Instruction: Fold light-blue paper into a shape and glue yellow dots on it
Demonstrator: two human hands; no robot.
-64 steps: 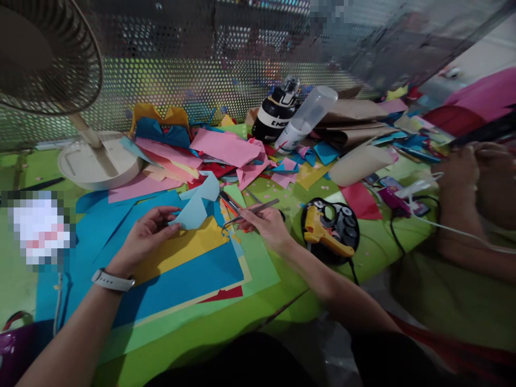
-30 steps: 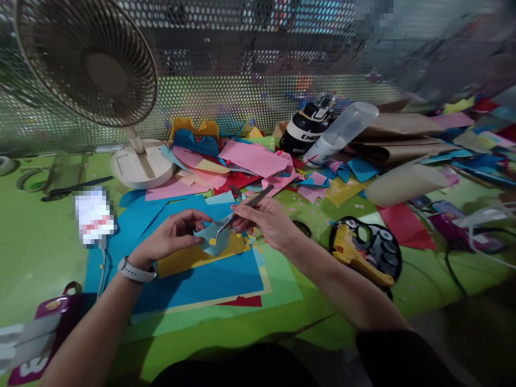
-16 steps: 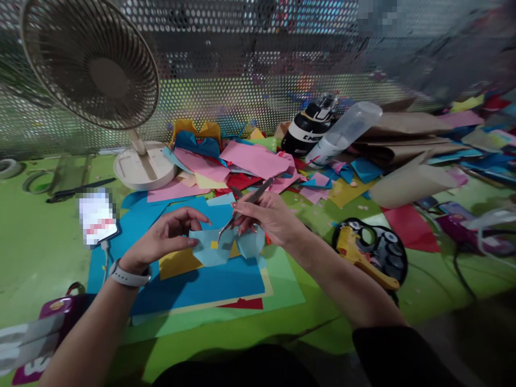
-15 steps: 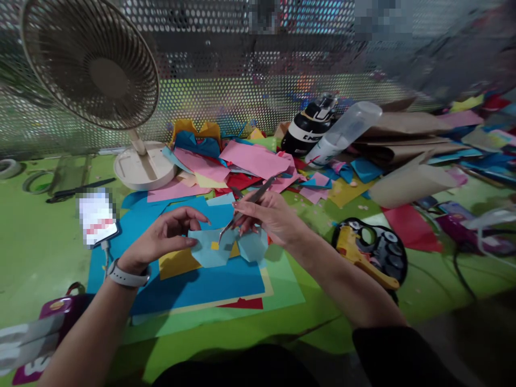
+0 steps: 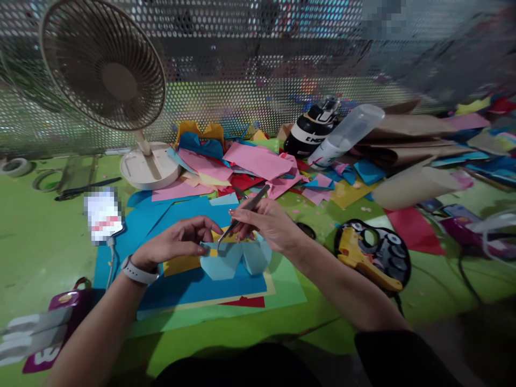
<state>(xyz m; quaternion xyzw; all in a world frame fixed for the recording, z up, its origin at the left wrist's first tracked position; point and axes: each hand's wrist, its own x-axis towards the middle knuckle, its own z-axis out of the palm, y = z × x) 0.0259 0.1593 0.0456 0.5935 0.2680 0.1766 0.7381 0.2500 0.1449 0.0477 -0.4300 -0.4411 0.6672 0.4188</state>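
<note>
My right hand (image 5: 272, 226) grips a pair of dark metal tweezers (image 5: 253, 201) with a bent tip. Close to that tip, a small yellow paper piece (image 5: 213, 252) lies against a light-blue paper cutout (image 5: 221, 266) with rounded lobes. My left hand (image 5: 175, 242), wearing a watch with a pale strap, has the cutout's upper left edge between thumb and fingers. Beyond my right fingers pokes another dark metal end (image 5: 239, 192), which I cannot identify. Blue paper sheets (image 5: 193, 293) and a yellow piece (image 5: 181, 265) lie under the hands.
A fan (image 5: 151, 166) stands back left, near a charging phone (image 5: 104, 217). Paper scraps (image 5: 258, 160), a black bottle (image 5: 308, 131) and a clear-topped bottle (image 5: 346, 134) sit behind. A yellow-handled tool (image 5: 363, 263) rests in a black tray at right.
The view has shifted slightly. The light-blue cutout has dropped a little toward me and turned, and my left fingers have moved right, nearer the tweezers' tip.
</note>
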